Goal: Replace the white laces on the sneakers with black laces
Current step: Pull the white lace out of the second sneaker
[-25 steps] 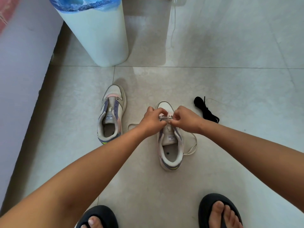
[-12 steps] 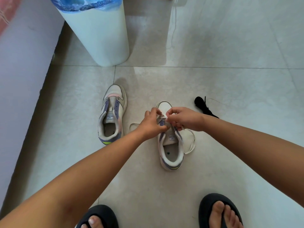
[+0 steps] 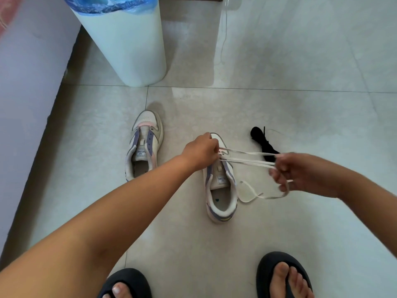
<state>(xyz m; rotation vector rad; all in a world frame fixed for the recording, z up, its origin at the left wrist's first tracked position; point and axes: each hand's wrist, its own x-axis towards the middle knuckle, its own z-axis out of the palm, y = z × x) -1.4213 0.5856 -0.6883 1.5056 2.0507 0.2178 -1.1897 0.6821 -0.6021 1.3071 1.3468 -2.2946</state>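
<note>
While left hand pins sneaker, right hand (fingers curled) stretches white lace.

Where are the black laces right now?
The black laces lie bundled on the floor tiles, right of the sneaker being unlaced, just beyond the right hand.

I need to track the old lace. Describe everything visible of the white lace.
The white lace is a flat, cloth-like cord, still threaded through the front eyelets of the right-hand sneaker. Taut strands run from under the left hand to the right hand, which grips them; a slack loop droops to the floor.
</note>
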